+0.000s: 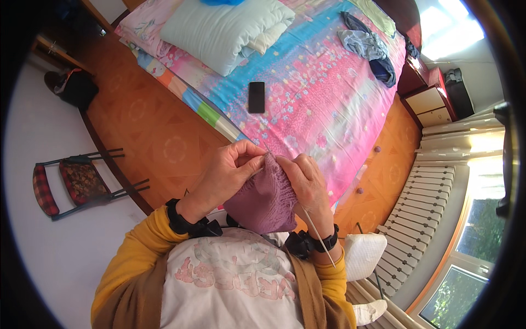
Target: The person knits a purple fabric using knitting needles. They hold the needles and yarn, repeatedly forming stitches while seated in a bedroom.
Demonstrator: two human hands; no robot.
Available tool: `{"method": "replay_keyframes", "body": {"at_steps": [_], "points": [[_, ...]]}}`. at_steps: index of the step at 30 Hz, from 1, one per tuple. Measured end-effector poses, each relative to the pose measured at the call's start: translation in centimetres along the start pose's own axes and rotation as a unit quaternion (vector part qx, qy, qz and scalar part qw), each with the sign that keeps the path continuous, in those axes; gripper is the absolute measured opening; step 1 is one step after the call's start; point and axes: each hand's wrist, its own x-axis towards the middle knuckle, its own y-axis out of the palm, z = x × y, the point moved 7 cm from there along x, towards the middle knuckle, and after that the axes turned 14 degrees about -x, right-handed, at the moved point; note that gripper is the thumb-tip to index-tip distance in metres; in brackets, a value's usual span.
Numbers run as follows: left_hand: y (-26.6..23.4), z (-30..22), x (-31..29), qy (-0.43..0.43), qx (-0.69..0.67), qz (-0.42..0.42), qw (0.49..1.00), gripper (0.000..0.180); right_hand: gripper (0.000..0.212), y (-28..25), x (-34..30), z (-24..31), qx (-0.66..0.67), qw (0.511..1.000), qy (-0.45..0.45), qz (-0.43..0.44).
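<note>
A piece of purple knitting (262,202) hangs between my two hands in front of my chest, with a ribbed or cabled pattern toward its right side. My left hand (233,169) pinches its top edge between thumb and fingers. Closed on the upper right edge is my right hand (308,180), its thumb close to the left fingertips. A thin, pale knitting needle (319,237) slants down from under my right hand past the wrist. At the fingertips the stitches are too small to make out. Both wrists wear black bands.
Ahead is a bed (307,109) with a floral sheet, a dark phone (256,97), a folded pale quilt (219,33) and clothes (370,46). Two small purple balls, one nearer (360,191), lie on the floor by the radiator (419,219). A folding chair (85,180) stands left.
</note>
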Motion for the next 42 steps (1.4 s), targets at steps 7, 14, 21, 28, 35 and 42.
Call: {"method": "replay_keyframes", "body": {"at_steps": [7,14,21,28,35,42], "points": [[0.7,-0.1,-0.3,-0.003,0.036,0.054,0.998,0.011,0.054,1.1,0.0,-2.9,0.14,0.971,0.176,0.081],[0.5,-0.2,-0.5,-0.011,0.011,0.045,0.999,0.011,0.045,0.2,0.0,-2.0,0.052,0.997,0.052,-0.011],[0.1,-0.9,-0.7,0.019,-0.006,0.031,0.999,0.011,0.043,-0.6,-1.0,-1.4,0.046,0.999,-0.016,-0.025],[1.3,0.0,-1.3,-0.036,0.037,0.042,0.998,0.012,0.051,0.4,0.2,-1.3,0.067,0.996,0.033,0.051],[2.0,0.0,-1.9,-0.048,0.029,0.049,0.997,0.012,0.053,1.3,0.1,-1.2,0.097,0.99,0.021,0.095],[1.7,0.4,-1.8,-0.036,0.025,0.045,0.998,0.012,0.05,0.3,-0.4,-1.0,0.078,0.997,-0.008,0.004]]}}
